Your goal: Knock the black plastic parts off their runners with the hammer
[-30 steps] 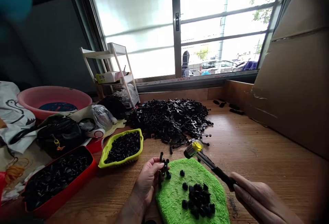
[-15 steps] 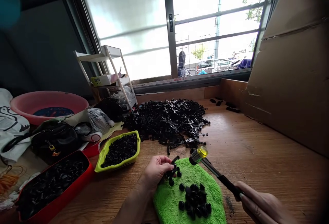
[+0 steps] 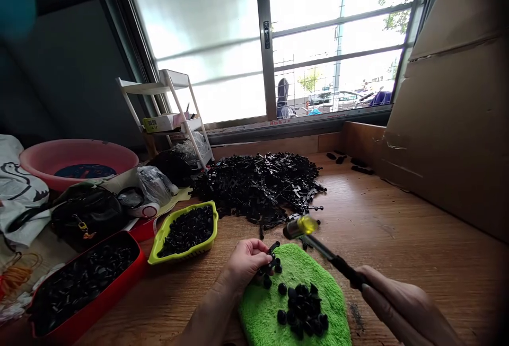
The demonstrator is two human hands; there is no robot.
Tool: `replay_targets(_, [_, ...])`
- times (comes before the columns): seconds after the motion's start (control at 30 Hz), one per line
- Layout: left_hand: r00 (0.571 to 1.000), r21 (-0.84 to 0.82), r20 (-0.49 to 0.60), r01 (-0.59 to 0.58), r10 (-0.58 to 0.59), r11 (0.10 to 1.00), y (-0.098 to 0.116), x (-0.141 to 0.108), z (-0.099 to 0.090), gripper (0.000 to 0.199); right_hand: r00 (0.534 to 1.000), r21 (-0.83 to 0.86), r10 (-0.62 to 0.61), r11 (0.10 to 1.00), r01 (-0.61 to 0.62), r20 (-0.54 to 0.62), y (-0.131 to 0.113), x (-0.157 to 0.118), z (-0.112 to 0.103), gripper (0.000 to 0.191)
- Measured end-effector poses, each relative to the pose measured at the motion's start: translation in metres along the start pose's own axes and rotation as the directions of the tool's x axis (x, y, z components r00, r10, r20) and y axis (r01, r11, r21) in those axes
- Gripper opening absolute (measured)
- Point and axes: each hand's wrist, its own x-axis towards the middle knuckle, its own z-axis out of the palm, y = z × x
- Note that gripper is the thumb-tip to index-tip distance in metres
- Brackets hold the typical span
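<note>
Condition of grips: the left hand [image 3: 244,261] pinches a black jointed part [image 3: 272,258] between thumb and fingers at the far left portion of the green cloth [image 3: 254,309]. The right hand [image 3: 393,298] is clenched on the handle of a hammer [image 3: 324,249], whose head is clear of the part, to its far right.

Risks, in the inspector's judgement. The left fingertips lie close to the part; a stroke off line could catch them. The cloth is soft and could give under a blow, letting the part tilt or skid, the more so since it is held on one side only. Round black pieces [image 3: 304,309] are bunched on the near half of the cloth; a jolt could roll strays off its edge. The heap of black strips [image 3: 262,187] reaches close to the hammer head, and a wide swing could clip its near fringe. Whether the round pieces beside the part are seated in it or merely next to it cannot be determined.

Changes noted: against the frame of half a second ago, the hammer head is farther up the view, slightly left, and blurred by motion. The left hand and part hold practically the same place on the cloth. One second ago the part was at the cloth's left edge; it now sits farther onto it. The bunched pieces show no evident change.
</note>
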Motion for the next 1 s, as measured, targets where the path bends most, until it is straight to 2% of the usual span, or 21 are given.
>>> replay_targets(0.07, [1.0, 0.008, 0.009, -0.001, 0.001, 1.0, 0.0, 0.001, 0.0, 0.013, 0.994, -0.081, -0.057, 0.995, 0.064, 0.091, 0.004, 0.003, 0.0, 0.034])
replay_targets(0.17, [1.0, 0.038, -0.002, 0.008, -0.008, 0.999, -0.001, 0.003, -0.002, 0.013, 0.971, -0.309, -0.072, 0.94, 0.142, 0.227, 0.015, 0.005, 0.002, 0.031])
replay_targets(0.3, [1.0, 0.074, -0.005, 0.004, -0.004, 0.997, -0.002, 0.005, -0.003, 0.011, 0.97, -0.274, -0.061, 0.953, 0.126, 0.235, 0.019, 0.008, 0.005, 0.034])
replay_targets(0.4, [1.0, 0.098, -0.009, 0.008, -0.007, 0.995, -0.003, 0.006, -0.003, 0.011, 0.954, -0.393, 0.032, 0.915, 0.092, 0.298, 0.02, 0.007, 0.008, 0.04])
replay_targets(0.47, [1.0, 0.098, -0.017, 0.011, -0.01, 0.995, -0.004, 0.006, -0.003, 0.012, 0.96, -0.446, 0.048, 0.891, 0.084, 0.277, 0.023, 0.003, 0.007, 0.047])
replay_targets(0.53, [1.0, 0.058, -0.015, 0.004, -0.003, 0.998, -0.005, 0.005, -0.004, 0.014, 0.983, -0.379, 0.023, 0.924, 0.047, 0.179, 0.028, -0.001, 0.004, 0.05])
replay_targets(0.67, [1.0, -0.112, 0.0, -0.018, 0.018, 0.994, -0.006, -0.006, -0.013, 0.023, 0.993, -0.264, 0.12, 0.957, -0.12, -0.014, 0.042, -0.013, -0.003, 0.04])
replay_targets(0.87, [0.998, -0.304, 0.061, 0.007, 0.013, 0.953, -0.004, -0.025, -0.022, 0.035, 0.976, -0.23, 0.205, 0.949, -0.217, -0.077, 0.056, -0.026, 0.002, 0.048])
replay_targets(1.0, [1.0, -0.275, 0.005, -0.001, 0.002, 0.961, -0.001, -0.025, -0.015, 0.031, 0.979, -0.228, 0.203, 0.952, -0.204, -0.029, 0.052, -0.025, 0.002, 0.046])
